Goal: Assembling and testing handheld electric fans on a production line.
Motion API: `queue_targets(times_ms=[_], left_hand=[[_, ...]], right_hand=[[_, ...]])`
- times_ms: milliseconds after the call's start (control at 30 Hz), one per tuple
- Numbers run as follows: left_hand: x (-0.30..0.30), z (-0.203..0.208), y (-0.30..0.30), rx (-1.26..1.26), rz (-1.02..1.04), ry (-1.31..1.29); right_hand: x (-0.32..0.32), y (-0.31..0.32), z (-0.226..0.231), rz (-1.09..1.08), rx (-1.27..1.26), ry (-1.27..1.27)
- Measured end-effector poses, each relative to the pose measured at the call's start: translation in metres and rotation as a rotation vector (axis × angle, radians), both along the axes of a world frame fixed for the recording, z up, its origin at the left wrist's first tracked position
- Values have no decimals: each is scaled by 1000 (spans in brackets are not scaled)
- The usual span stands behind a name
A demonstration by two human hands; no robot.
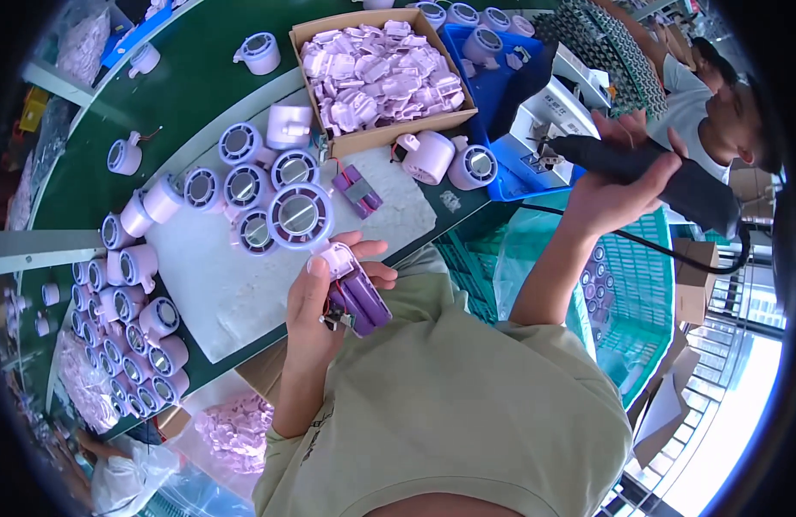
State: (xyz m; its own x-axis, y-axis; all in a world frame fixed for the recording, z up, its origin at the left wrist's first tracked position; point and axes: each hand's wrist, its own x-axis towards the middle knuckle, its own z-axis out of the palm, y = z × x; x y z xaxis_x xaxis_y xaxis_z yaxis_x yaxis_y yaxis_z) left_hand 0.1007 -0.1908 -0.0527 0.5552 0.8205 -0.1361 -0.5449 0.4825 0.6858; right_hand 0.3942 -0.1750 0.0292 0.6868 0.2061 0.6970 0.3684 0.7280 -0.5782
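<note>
My left hand (310, 303) is closed around the handle of a lilac handheld fan (296, 215), whose round grille faces up. The handle is uncovered and shows a purple battery pack (361, 297) with thin wires and a small circuit board at its lower end. Raised at the right, my right hand (618, 202) grips a black corded electric screwdriver (710, 205). Its tip points left, over a white box-shaped device (549, 121). Several lilac fan heads (245, 186) stand on the pale mat (208, 297) beyond my left hand, and a loose purple battery pack (357, 191) lies near them.
A cardboard box (404, 133) of lilac plastic pieces stands at the back, beside a blue tray (504, 187). Rows of fan heads (131, 345) crowd the table's left side. A green basket (643, 314) holding more parts stands at the right. Another person (699, 112) is at far right.
</note>
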Motion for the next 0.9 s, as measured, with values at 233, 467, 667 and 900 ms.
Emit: queue_targets(times_ms=[233,467,667,900], left_hand=[[39,1,-10,-46,-169,145],[55,2,-15,-47,-243,173],[58,5,-14,-66,-235,222],[78,3,-3,-69,-140,120]], right_hand=[[33,-26,0,44,-55,-6],[24,-4,-9,-225,-317,70],[10,-32,9,229,-202,225],[-55,-41,18,802,-71,91]])
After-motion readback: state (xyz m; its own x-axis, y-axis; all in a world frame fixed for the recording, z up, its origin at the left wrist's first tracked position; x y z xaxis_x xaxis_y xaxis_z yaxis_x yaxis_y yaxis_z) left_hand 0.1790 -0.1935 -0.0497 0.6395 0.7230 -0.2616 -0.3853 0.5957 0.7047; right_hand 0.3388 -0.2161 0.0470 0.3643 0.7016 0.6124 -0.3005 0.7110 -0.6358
